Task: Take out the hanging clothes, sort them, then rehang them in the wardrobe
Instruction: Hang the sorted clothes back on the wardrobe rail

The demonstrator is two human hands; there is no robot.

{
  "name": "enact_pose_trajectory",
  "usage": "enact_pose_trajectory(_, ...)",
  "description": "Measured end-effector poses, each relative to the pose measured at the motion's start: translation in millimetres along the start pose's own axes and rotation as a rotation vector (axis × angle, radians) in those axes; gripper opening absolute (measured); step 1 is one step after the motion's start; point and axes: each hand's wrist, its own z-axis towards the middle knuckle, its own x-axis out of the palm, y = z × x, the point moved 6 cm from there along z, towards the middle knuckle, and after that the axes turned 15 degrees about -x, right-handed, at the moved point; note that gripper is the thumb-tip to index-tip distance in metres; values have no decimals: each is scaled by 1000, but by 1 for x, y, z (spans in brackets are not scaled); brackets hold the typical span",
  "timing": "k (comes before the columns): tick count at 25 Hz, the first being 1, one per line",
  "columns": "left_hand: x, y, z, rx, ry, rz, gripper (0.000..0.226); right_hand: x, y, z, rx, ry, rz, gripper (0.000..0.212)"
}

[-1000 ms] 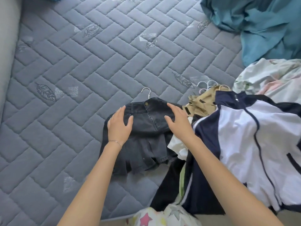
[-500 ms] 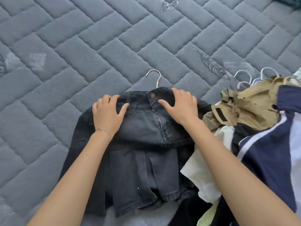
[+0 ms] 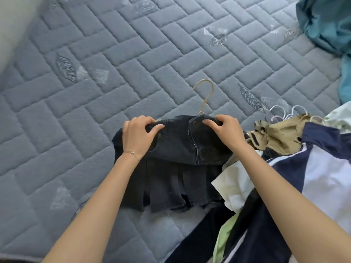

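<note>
A black denim pleated skirt (image 3: 176,168) lies flat on the grey quilted mattress (image 3: 133,54), still on a beige hanger whose hook (image 3: 205,92) sticks out past the waistband. My left hand (image 3: 138,135) grips the waistband at its left end, fingers curled over the top edge. On the other side of the zip, my right hand (image 3: 227,130) grips the waistband the same way. A heap of other hung clothes lies to the right: a khaki garment (image 3: 275,135) and a navy and white jacket (image 3: 322,177).
Several pale hanger hooks (image 3: 284,112) poke out of the heap. A cream garment (image 3: 235,186) and a light green one (image 3: 224,242) lie under the jacket. Teal fabric (image 3: 326,23) is bunched at the top right. A pale upholstered edge (image 3: 11,21) borders the mattress on the left.
Both hands went from lying flat on the skirt to curling over the waistband's top edge and gripping it. The view pulled back a little.
</note>
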Motion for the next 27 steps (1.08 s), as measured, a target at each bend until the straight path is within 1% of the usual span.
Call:
enact_pose_trajectory(4,-96,-3,-41,-50,-52,-10,26,-31,81,-29,-87,-5,87,58)
enact_pose_trajectory(9,-223,13,-114,-232,-138,-84,23,-62,199,-68,-216,108,140,56)
enact_pose_trajectory(11,-275,19,-151,-306,-192,-149,23,-77,249,-87,-287,155,121,54)
enact_pose_trajectory(14,-343,30,-211,-397,-252,-242,22,-99,327,-118,-423,208,142,58)
enact_pose_trajectory(18,-423,46,-313,-500,-401,-338,16,-119,430,-177,-630,345,180,53)
enact_pose_trajectory(21,-474,74,-399,-590,-529,-393,13,-105,503,-233,-774,459,211,47)
enact_pose_trajectory(27,-554,147,-575,-742,-703,-392,6,-47,634,-374,-967,576,259,47)
